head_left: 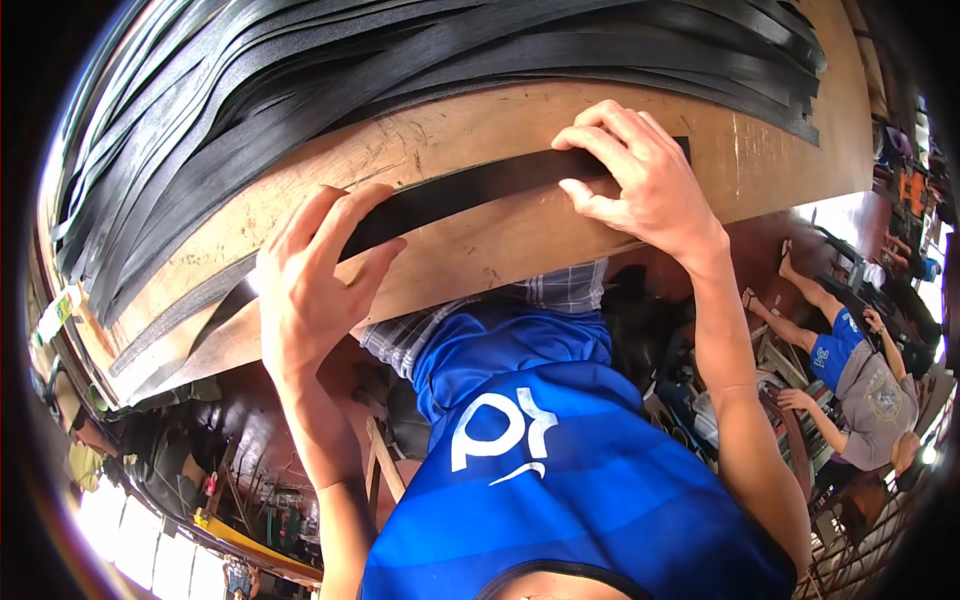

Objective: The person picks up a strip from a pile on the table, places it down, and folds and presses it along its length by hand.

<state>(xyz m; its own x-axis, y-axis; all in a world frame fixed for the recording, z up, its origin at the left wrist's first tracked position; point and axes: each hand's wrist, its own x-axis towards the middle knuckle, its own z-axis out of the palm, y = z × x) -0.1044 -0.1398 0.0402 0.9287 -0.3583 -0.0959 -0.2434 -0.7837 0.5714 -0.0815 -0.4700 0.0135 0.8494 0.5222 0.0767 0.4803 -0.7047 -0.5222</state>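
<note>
A long black strip [470,195], perhaps leather or rubber, lies across the near part of a wooden board [480,245]. My left hand [318,275] grips it left of centre, the fingers over its far edge and the thumb at its near edge. Close to the strip's right end, my right hand [645,180] holds it the same way, with fingers curled and thumb below. Part of the strip is hidden behind my left hand, and its left end reaches toward the board's near left edge. Beyond both hands lies a thick pile of similar black strips [400,85].
The board's near edge runs just in front of my body. On the right, a person in a grey shirt and blue shorts [830,350] sits among clutter. Another person [150,445] is at the lower left. A yellow beam [250,545] stands behind on the left.
</note>
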